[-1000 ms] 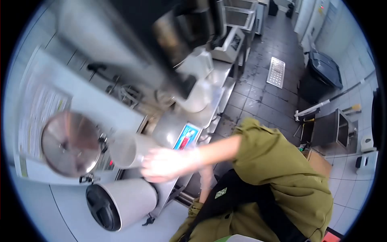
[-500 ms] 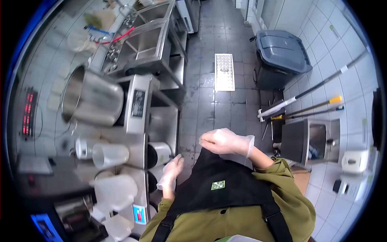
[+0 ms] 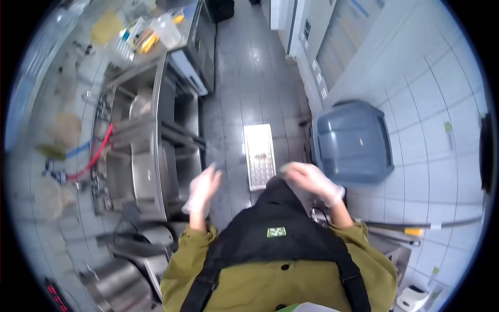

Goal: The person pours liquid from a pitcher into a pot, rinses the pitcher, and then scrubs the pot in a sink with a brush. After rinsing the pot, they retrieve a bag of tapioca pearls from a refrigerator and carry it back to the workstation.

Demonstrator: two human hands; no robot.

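Note:
My left hand (image 3: 204, 188), in a clear thin glove, hangs over the floor beside the sink unit. Its fingers are stretched loosely and a little apart, with nothing seen in them. My right hand (image 3: 312, 182), gloved the same way, is raised in front of the black apron (image 3: 291, 231), near the grey lidded bin (image 3: 353, 143). Its fingers reach to the left, loosely bent and smeared at the tips; no object shows in it. Neither hand appears to touch anything. Between them lies a bright metal floor plate (image 3: 260, 156).
A steel double sink (image 3: 140, 177) with a red hose (image 3: 101, 151) lines the left side. A large steel pot (image 3: 119, 286) stands at lower left. Tiled walls and long-handled tools (image 3: 413, 232) are at right. The dark tiled floor (image 3: 231, 78) runs ahead.
I have moved forward along the aisle: the sinks, floor plate and bin are nearer. My left hand has risen; my right hand has swung right, farther from the left.

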